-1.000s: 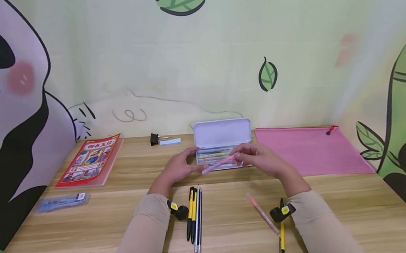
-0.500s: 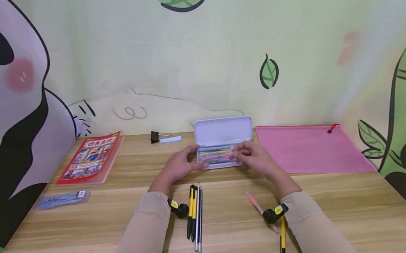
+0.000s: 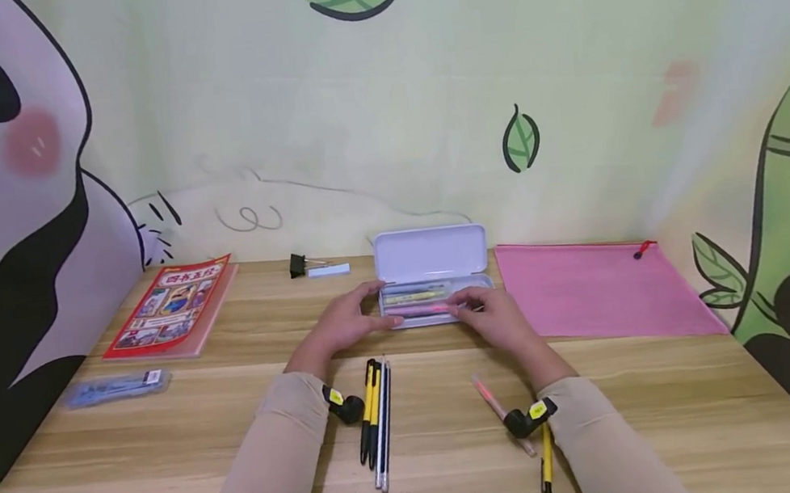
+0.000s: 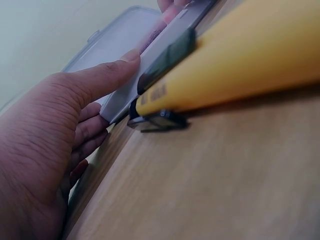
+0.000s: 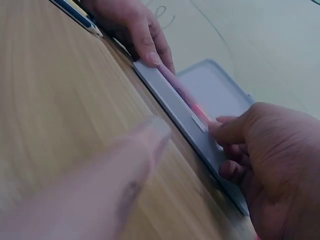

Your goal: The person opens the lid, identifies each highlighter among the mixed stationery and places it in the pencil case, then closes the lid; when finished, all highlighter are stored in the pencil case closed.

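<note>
A pale lilac pencil case [image 3: 431, 253] stands with its lid up at the back of the table, several pens lying in its tray. My left hand [image 3: 345, 321] grips the case's left end, thumb on the front rim and fingers round the side. With thumb and fingertips my right hand [image 3: 494, 318] pinches the right end of a pink pen [image 3: 417, 310]. That pen lies lengthwise along the tray's front, inside the rim. In the right wrist view, the pink pen [image 5: 184, 96] reaches from the left thumb to the right fingertips.
Two yellow-black pens [image 3: 372, 412] and pencils [image 3: 385, 435] lie before the case. Another pink pen [image 3: 491, 400] and a yellow pen [image 3: 547, 465] lie by the right forearm. Around are a pink zip pouch [image 3: 605, 288], booklet [image 3: 171, 308], blue packet [image 3: 118, 388], binder clip [image 3: 298, 266].
My right hand has lowered the pink pen from a slant above the case's front into the tray, level with the front rim. My left hand has kept its place on the case.
</note>
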### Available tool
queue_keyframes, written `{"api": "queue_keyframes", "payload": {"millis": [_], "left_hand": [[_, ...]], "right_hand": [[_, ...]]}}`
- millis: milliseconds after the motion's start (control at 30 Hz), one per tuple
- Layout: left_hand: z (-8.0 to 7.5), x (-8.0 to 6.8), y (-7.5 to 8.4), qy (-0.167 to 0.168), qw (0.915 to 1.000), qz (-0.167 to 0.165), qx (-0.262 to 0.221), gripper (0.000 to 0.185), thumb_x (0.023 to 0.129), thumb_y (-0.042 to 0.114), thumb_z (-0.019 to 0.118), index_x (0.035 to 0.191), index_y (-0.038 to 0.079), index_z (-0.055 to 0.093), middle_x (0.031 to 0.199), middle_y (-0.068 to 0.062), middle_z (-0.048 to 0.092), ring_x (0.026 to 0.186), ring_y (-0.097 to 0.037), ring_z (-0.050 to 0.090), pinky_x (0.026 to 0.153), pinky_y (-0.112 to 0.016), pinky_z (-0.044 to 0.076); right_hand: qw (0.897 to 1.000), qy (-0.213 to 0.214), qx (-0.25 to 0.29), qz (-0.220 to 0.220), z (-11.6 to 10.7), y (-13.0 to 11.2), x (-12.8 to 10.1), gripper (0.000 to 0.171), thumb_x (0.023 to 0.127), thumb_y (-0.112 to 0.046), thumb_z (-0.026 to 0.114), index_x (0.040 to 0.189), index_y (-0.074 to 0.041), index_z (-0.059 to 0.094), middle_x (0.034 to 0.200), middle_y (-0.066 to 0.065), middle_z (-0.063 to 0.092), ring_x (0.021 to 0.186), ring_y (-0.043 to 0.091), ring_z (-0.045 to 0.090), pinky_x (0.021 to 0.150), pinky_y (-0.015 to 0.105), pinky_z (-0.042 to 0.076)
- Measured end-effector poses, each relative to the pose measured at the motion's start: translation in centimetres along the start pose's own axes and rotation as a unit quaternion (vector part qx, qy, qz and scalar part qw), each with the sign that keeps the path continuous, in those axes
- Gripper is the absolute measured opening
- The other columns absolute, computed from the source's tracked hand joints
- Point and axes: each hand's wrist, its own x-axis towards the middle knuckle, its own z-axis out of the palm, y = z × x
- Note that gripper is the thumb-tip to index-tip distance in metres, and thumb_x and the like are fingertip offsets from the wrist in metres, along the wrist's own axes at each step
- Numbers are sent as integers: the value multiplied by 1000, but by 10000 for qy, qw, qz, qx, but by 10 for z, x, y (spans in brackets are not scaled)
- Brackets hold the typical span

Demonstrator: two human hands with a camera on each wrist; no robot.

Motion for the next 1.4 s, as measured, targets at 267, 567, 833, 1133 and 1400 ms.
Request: {"api": "queue_keyframes", "payload": {"millis": [267,567,833,1133,1400], "left_hand": [[1,1,-2,28,10000,-9,-35,97,73,67,78,154,26,42,156,-5,43,144,-34,35,117,-57,26],[1,2,-4,10,10000,29,15,98,73,69,77,154,25,42,154,-5,45,143,-33,37,117,-56,27],[2,4,-6,16,10000,59,71,98,73,72,75,153,26,42,154,-4,46,143,-33,38,117,-55,28],[0,0,-2,19,10000,62,58,97,74,68,77,154,25,42,155,-4,45,143,-33,38,117,-56,27],[2,-1,-1,26,10000,63,-28,96,74,66,77,154,26,42,155,-5,44,143,-34,38,117,-57,27]], "right_hand": [[9995,167,-256,65,8,-4,1,17,95,-16,71,109,-9,76,96,6,69,89,22,58,76,34,48],[9995,161,-119,236,8,-6,0,16,95,-16,70,109,-9,76,95,6,67,89,21,57,76,34,47],[9986,280,97,438,4,-16,0,19,96,-19,68,111,-10,74,104,8,70,96,23,60,76,32,49],[9959,-501,577,-476,-41,-55,-12,22,101,-28,63,115,-13,72,111,4,71,96,26,63,73,36,53],[9834,-1679,455,-519,-82,-4,-43,20,101,-17,61,114,-7,72,112,11,70,97,35,63,79,38,55]]}}
